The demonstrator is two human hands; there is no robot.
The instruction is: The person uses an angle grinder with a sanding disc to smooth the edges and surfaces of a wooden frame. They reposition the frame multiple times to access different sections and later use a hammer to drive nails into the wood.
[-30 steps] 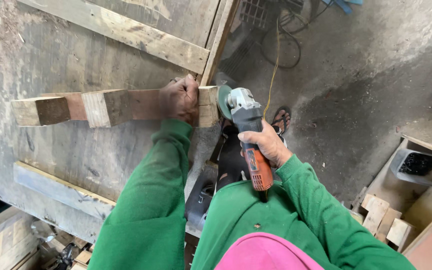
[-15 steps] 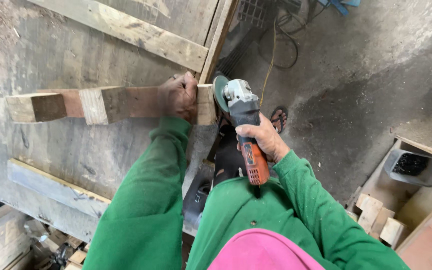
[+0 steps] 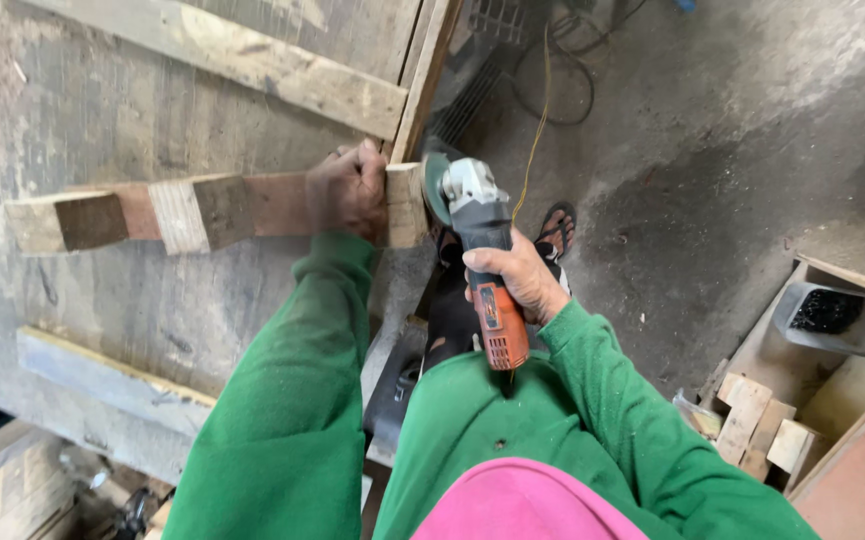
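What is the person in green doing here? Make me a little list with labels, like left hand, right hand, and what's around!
left hand: pressing down a patchwork wooden bar near its right end
right hand: wrapped around the orange handle of an angle grinder
grinder disc: at the bar's right end face
workbench: grey and worn, the bar lies on it
floor: wood offcuts, dark tray, yellow cord

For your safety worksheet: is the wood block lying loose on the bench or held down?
Held down. The left hand presses the block onto the bench, near the end facing the grinder.
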